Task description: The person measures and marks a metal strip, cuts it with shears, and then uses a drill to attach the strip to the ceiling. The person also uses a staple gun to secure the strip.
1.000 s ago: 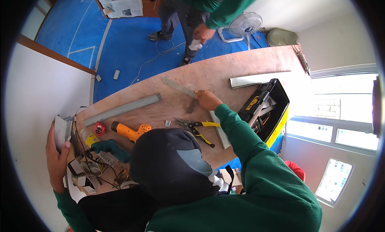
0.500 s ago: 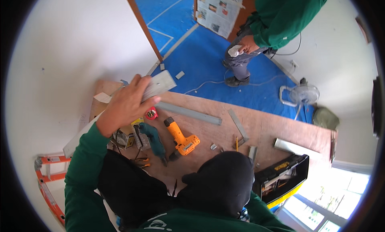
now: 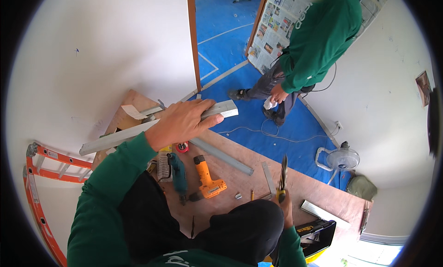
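My left hand [image 3: 184, 121] is closed around a long pale-grey metal channel [image 3: 121, 136], near the end that points toward the doorway. The channel runs back under my forearm to the left wall. Low on the right, my right hand [image 3: 287, 209] grips a pair of tin snips [image 3: 282, 177] with long dark blades pointing up and yellow showing at the pivot. Between my hands, an orange cordless drill [image 3: 208, 178] and a teal corded power tool [image 3: 177, 177] lie on the wooden board. Behind them are a red tape measure [image 3: 182, 147] and another grey metal strip [image 3: 224, 157].
A metal square [image 3: 268, 177], a pencil [image 3: 252, 194] and an open toolbox [image 3: 318, 234] are at right. An orange ladder [image 3: 60, 163] stands at left. Beyond the board, a co-worker [image 3: 318, 41] walks on blue floor sheeting [image 3: 240, 124], near a fan [image 3: 342, 159] and cable.
My right hand has come into view with the tin snips. My left hand still holds the channel, whose long rear part now shows. The co-worker has stepped and turned; my view has shifted.
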`<action>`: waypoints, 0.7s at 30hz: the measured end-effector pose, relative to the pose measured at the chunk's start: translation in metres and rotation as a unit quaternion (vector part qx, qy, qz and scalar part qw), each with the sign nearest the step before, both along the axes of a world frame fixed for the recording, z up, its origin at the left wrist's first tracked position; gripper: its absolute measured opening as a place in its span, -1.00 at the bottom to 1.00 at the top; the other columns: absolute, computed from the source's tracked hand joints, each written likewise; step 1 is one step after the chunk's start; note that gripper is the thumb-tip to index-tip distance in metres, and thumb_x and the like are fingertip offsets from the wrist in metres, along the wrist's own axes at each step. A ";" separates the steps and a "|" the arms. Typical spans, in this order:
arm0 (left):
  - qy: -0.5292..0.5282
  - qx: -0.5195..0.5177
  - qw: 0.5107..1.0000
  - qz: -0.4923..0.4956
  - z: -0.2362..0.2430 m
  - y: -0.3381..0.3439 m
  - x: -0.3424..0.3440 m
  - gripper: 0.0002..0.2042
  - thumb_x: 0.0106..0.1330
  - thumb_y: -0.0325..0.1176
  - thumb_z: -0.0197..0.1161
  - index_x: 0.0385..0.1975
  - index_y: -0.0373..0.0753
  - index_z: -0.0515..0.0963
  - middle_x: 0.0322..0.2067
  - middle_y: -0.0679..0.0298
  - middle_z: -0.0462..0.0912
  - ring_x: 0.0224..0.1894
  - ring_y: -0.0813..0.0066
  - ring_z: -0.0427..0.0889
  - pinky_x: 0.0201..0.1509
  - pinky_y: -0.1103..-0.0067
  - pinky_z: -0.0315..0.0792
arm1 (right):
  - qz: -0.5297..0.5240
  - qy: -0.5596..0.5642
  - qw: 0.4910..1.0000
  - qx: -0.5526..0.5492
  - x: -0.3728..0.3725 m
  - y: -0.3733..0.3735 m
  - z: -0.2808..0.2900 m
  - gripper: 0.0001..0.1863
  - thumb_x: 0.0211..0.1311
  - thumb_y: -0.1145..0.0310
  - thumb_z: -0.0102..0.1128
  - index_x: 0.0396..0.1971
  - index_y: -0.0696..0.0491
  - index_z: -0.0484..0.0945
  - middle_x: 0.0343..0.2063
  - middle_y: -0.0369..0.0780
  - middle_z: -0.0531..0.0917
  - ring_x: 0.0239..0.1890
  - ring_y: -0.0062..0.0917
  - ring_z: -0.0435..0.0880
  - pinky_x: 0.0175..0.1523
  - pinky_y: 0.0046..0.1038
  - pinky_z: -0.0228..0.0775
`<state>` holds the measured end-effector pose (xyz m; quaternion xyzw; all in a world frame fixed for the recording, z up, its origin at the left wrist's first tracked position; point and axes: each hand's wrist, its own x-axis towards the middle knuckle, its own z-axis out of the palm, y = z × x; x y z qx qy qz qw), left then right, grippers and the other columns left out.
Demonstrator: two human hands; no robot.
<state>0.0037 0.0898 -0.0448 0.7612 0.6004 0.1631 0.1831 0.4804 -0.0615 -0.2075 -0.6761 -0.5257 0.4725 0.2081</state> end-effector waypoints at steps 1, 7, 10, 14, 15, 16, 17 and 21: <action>-0.002 0.012 1.000 0.007 0.002 0.002 0.001 -0.21 0.68 0.40 0.04 0.33 -0.33 0.66 -0.02 -0.10 0.82 -0.13 -0.06 0.85 -0.03 0.14 0.71 | 0.014 -0.008 1.000 0.011 -0.020 0.030 0.007 -0.43 0.48 0.26 0.47 0.31 0.24 0.51 -0.05 0.08 0.70 -0.01 -0.17 0.76 0.06 -0.12 0.56; -0.054 -0.021 0.996 0.074 0.015 0.004 -0.005 -0.15 0.62 0.48 0.04 0.28 -0.31 0.70 -0.24 -0.06 0.83 -0.21 -0.05 0.86 -0.05 0.13 0.67 | 0.222 0.128 0.958 0.128 -0.130 0.128 0.050 -0.15 0.44 0.29 0.49 0.61 0.23 0.32 0.33 0.11 0.61 0.45 -0.10 0.59 0.54 -0.19 0.39; -0.067 -0.022 0.992 0.109 0.018 0.002 -0.014 -0.14 0.59 0.52 0.05 0.22 -0.30 0.72 -0.40 0.01 0.80 -0.25 -0.04 0.85 -0.10 0.13 0.64 | 0.291 0.127 0.940 0.124 -0.164 0.149 0.076 -0.07 0.38 0.32 0.51 0.65 0.25 0.25 0.44 0.14 0.51 0.54 -0.03 0.49 0.63 -0.15 0.29; -0.052 0.036 0.990 0.124 0.014 0.002 -0.023 -0.13 0.57 0.55 0.05 0.17 -0.30 0.75 -0.49 0.05 0.75 -0.31 -0.03 0.84 -0.18 0.14 0.62 | 0.323 0.091 0.934 0.121 -0.186 0.163 0.097 -0.04 0.32 0.34 0.52 0.64 0.26 0.24 0.42 0.15 0.53 0.51 0.03 0.52 0.62 -0.14 0.31; -0.058 0.045 0.989 0.131 0.011 0.001 -0.024 -0.13 0.57 0.55 0.05 0.16 -0.30 0.75 -0.48 0.05 0.75 -0.31 -0.03 0.84 -0.17 0.14 0.62 | 0.326 0.097 0.932 0.124 -0.188 0.162 0.097 -0.04 0.31 0.34 0.52 0.64 0.25 0.25 0.43 0.16 0.53 0.51 0.04 0.52 0.61 -0.14 0.32; -0.063 0.044 0.988 0.136 0.010 0.001 -0.026 -0.13 0.58 0.55 0.05 0.16 -0.30 0.75 -0.48 0.05 0.76 -0.30 -0.03 0.84 -0.16 0.14 0.62 | 0.326 0.107 0.927 0.148 -0.191 0.162 0.097 -0.03 0.30 0.35 0.52 0.64 0.25 0.25 0.43 0.16 0.53 0.51 0.06 0.52 0.61 -0.14 0.32; -0.066 0.023 0.987 0.143 0.009 -0.001 -0.027 -0.13 0.58 0.55 0.05 0.16 -0.31 0.75 -0.48 0.04 0.76 -0.30 -0.03 0.84 -0.16 0.14 0.62 | 0.329 0.098 0.929 0.138 -0.192 0.158 0.095 -0.03 0.30 0.35 0.52 0.64 0.25 0.25 0.42 0.16 0.53 0.51 0.06 0.52 0.61 -0.14 0.33; -0.083 0.034 0.986 0.138 0.008 -0.003 -0.028 -0.13 0.56 0.56 0.06 0.13 -0.29 0.76 -0.47 0.03 0.77 -0.29 -0.06 0.84 -0.14 0.15 0.62 | 0.305 0.089 0.938 0.140 -0.196 0.148 0.086 -0.04 0.29 0.34 0.53 0.63 0.24 0.26 0.42 0.17 0.54 0.49 0.06 0.54 0.58 -0.13 0.35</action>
